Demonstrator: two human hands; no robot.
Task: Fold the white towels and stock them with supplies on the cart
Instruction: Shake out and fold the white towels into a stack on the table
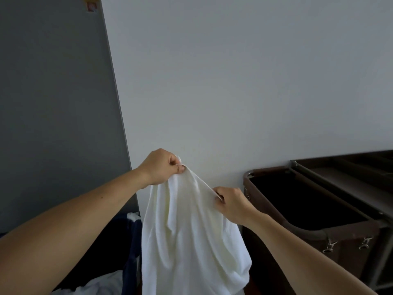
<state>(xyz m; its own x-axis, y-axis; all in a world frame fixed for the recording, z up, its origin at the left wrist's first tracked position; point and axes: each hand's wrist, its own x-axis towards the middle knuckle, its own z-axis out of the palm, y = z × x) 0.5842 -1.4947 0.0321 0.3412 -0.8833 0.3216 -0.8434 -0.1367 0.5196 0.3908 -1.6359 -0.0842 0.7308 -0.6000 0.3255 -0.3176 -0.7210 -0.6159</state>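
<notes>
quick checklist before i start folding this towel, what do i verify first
1. Left hand pinches the top edge of the towel: ok.
2. Right hand grips the same edge: ok.
3. Edge pulled taut between the two hands: ok.
4. Towel spread flat and square: not ok, it hangs bunched in long folds.
5. Lower end off the floor: cannot tell, it runs out of view.
6. Cart close by on the right: ok.
</notes>
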